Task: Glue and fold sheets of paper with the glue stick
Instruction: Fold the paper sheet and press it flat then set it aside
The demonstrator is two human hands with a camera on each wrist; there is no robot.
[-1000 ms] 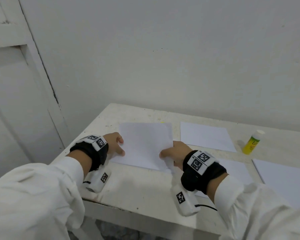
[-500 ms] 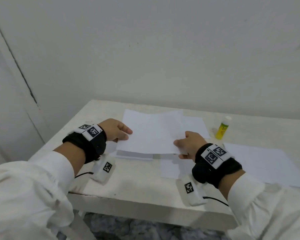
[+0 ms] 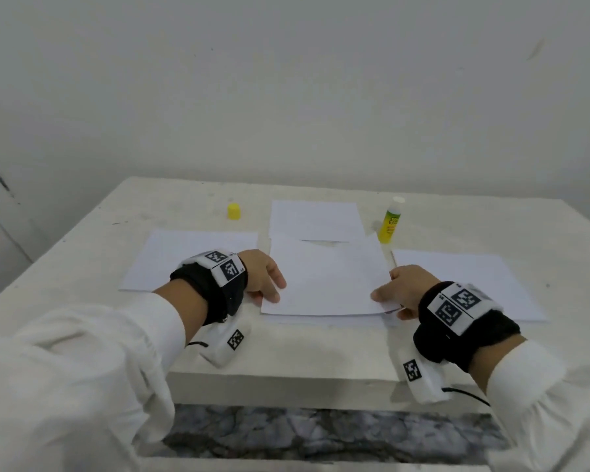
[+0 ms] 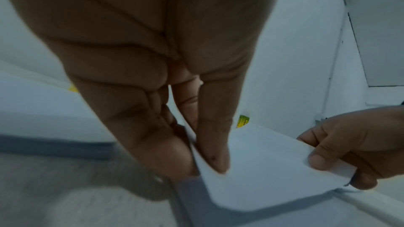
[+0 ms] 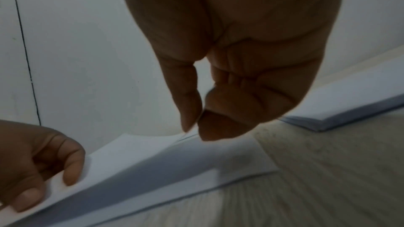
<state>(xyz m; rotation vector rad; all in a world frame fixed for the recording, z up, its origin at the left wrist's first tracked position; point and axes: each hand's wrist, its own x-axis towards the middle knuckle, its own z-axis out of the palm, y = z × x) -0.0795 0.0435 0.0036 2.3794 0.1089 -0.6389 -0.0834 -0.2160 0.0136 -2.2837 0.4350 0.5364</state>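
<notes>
A white sheet of paper [image 3: 324,277] hangs just above the table's near middle, held at both near corners. My left hand [image 3: 269,284] pinches its left corner between thumb and fingers [image 4: 214,153]. My right hand [image 3: 389,294] pinches the right corner between thumb and forefinger [image 5: 192,110]. In both wrist views the sheet [image 4: 262,170] [image 5: 142,158] casts a shadow on another sheet lying beneath it. An uncapped yellow-green glue stick [image 3: 390,221] stands upright behind the sheet to the right. Its yellow cap [image 3: 233,211] sits at the back left.
More white sheets lie flat on the white table [image 3: 304,356]: one at the left [image 3: 171,260], one at the back middle [image 3: 315,219], one at the right [image 3: 470,284]. A plain wall stands close behind. The table's front edge runs just under my wrists.
The held sheet has travelled right from the left of the table to the near middle. The head view has swung right and down, bringing the yellow cap into sight.
</notes>
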